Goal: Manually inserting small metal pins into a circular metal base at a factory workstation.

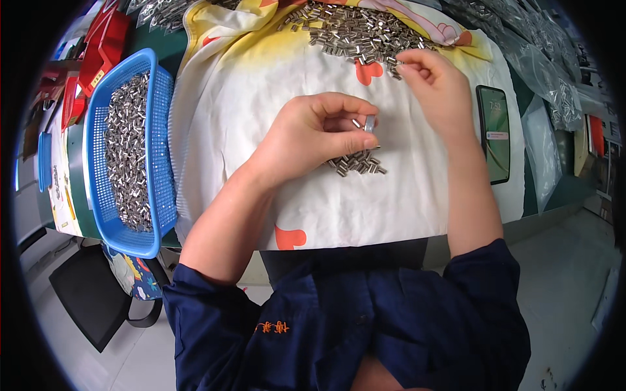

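At centre frame, the left hand (313, 133) pinches one small silver metal sleeve (369, 123) between thumb and forefinger, fingers curled, directly above a small cluster of sorted metal sleeves (357, 163) lying on the white printed cloth (248, 98). Toward the upper right, the right hand (438, 83) reaches with fingertips pressed together at the near edge of the large loose heap of metal sleeves (355, 31); whether it grips a piece cannot be told.

Recommended handling: hold the sleeve by its sides so both ends show, turn it close over the cloth, and keep the small cluster well apart from the heap so the groups do not mix.

Surroundings: a blue plastic mesh basket (160, 163) filled with the same sleeves stands at the left. A smartphone with a lit screen (494, 133) lies just beside the right forearm, where a sweep of the arm could strike it. Clear plastic bags (538, 72) crowd the upper right.
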Available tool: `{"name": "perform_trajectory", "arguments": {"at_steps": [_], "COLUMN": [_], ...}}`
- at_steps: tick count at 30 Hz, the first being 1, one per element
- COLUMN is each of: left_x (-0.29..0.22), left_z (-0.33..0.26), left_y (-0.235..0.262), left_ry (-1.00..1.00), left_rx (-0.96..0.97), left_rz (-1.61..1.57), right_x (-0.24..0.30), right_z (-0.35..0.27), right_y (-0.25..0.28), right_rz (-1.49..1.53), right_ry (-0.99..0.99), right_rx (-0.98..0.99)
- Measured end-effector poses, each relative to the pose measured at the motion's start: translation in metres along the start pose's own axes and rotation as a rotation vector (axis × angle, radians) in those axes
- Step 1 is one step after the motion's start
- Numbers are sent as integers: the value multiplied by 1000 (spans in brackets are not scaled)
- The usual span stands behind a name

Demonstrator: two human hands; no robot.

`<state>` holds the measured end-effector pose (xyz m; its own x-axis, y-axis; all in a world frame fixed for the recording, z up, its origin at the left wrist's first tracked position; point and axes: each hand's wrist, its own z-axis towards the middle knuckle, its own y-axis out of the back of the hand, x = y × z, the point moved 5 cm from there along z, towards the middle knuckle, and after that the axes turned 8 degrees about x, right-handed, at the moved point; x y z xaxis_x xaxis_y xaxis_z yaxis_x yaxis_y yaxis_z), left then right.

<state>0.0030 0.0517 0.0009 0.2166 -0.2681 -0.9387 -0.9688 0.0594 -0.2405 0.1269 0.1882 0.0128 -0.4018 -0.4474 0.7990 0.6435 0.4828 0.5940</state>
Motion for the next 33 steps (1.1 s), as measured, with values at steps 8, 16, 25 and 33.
{"name": "perform_trajectory", "arguments": {"at_steps": [8,16,25,33], "left_x": [-2,2,-1,0], "left_z": [-3,3,5,1], "left_y": [-2,9,13,12], "left_ry": [-54,-110,-225,-139], "left_rx": [86,-25,-85,-183], "left_rz": [-56,-105,-188,-11], "right_x": [17,21,33,54], "right_z": [-7,-11,-22,-28], "right_y": [-12,-16,-27,-23], "right_rz": [-539,-548,540,36], "right_ry": [158,276,139,348], "right_rx": [-10,71,323,145]}}
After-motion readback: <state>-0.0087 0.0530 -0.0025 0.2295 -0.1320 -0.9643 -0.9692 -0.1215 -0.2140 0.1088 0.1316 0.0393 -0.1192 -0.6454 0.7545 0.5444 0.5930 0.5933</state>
